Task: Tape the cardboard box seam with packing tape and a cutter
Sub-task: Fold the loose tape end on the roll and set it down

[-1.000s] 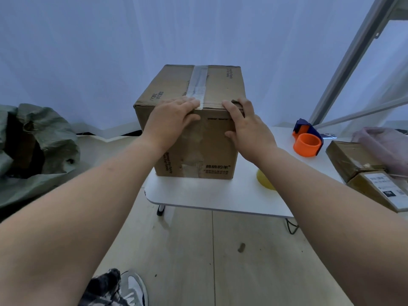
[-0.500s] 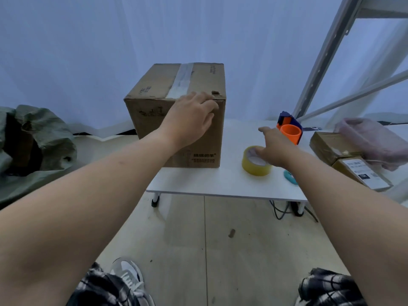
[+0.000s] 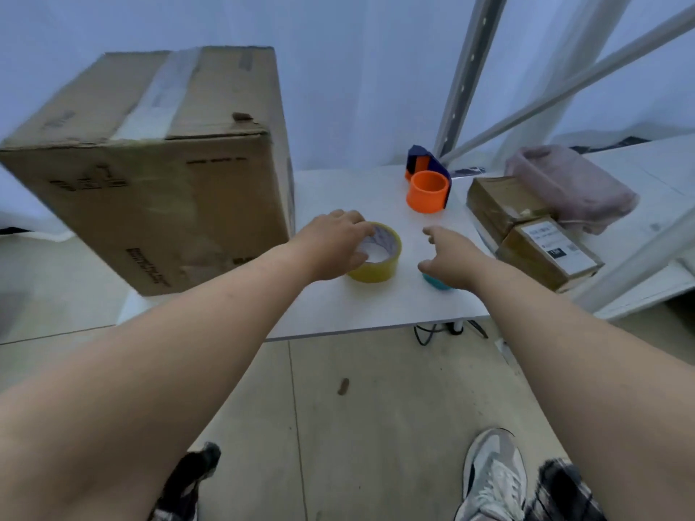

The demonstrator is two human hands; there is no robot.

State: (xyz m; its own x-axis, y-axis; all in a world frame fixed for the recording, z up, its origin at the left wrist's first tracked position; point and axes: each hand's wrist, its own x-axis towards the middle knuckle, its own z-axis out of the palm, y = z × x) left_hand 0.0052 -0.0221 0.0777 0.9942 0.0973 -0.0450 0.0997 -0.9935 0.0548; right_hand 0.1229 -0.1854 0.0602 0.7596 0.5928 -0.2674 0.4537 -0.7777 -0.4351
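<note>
A large cardboard box stands on the left of the white table; a strip of clear tape runs along its top seam. To its right lies a yellow packing tape roll. My left hand grips the roll's left rim, fingers over the top and thumb at the near side. My right hand hovers with spread fingers just above a small teal cutter, which it mostly hides. Neither hand touches the box.
An orange and blue tape dispenser sits at the table's back. Two small brown parcels and a pink bag lie to the right. A grey metal rack frame rises behind. My shoe is on the floor below.
My left hand left the box and came down onto the tape roll. My right hand moved off the roll to the right, over the teal cutter. The camera moved closer.
</note>
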